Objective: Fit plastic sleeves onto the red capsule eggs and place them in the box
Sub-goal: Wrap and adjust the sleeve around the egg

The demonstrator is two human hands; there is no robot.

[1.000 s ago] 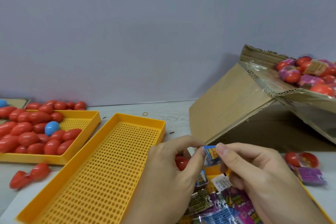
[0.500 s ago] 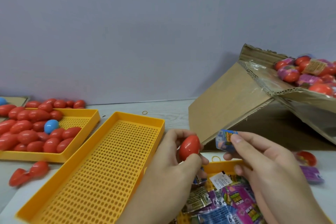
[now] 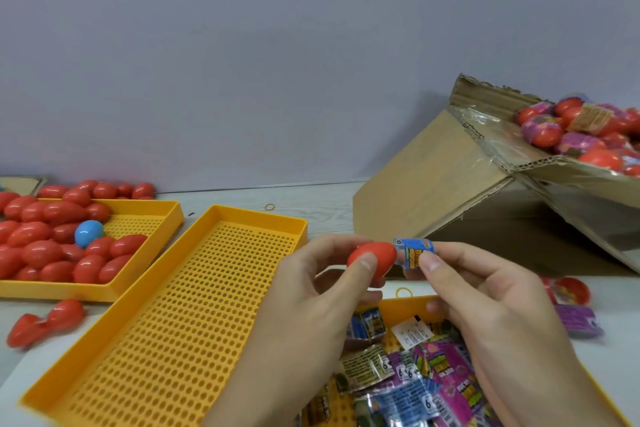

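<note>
Holding a red capsule egg (image 3: 372,262) pinched between thumb and curled fingers, the left hand (image 3: 311,291) presented the egg's narrow end toward a blue plastic sleeve (image 3: 414,252), which the right hand (image 3: 485,298) pinched between thumb and forefinger just to the right of the egg. Sleeve and egg appeared to touch at the sleeve's left mouth, though whether the tip had entered could not be told. Both were held above the near rim of the tray of loose sleeves (image 3: 408,305), which lay below and to the right of the egg and carried printed sleeves in blue, purple and olive. Left of the egg lay a bare perforated yellow tray (image 3: 166,315), and farther left a second tray (image 3: 145,211) heaped with red eggs (image 3: 41,246) and one blue egg (image 3: 88,233). Up and to the right of the egg stood the tilted cardboard box (image 3: 433,184), already holding sleeved eggs (image 3: 540,128); a further sleeved egg (image 3: 568,291) lay on the table to the right. The step in hand was judged to be the seating of the sleeve. To do it well, the sleeve's mouth would need to be kept rounded rather than pinched flat, the egg's axis lined up with the sleeve's, and the sleeve drawn evenly to the egg's widest part without creasing. The left grip would likely have to shift toward the blunt end to clear the sleeve's path.
</note>
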